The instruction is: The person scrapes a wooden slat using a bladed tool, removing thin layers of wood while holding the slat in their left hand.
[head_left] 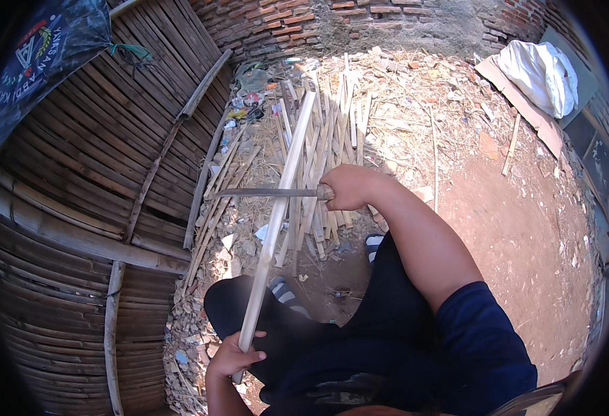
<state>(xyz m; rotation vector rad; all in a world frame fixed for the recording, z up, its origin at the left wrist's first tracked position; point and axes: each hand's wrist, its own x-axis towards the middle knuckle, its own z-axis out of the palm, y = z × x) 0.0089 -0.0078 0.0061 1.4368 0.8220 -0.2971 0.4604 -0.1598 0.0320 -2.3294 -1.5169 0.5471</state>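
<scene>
My right hand [351, 187] is closed around the handle of a long machete [266, 193], its blade pointing left. The blade lies across a pale bamboo strip [277, 215], roughly at its middle; whether it touches or cuts into the strip I cannot tell. Low in the view, my left hand [236, 355] grips the strip's near end beside my left knee. From there the strip slants up and away over a heap of similar split bamboo strips [325, 145] on the ground.
A woven bamboo wall [76, 152] stands close on the left, with a dark printed banner [48, 62] hanging on it. Behind the heap rises a brick wall [277, 28]. A white sack [540, 76] rests at the far right. Rubble and litter cover the ground [401, 90].
</scene>
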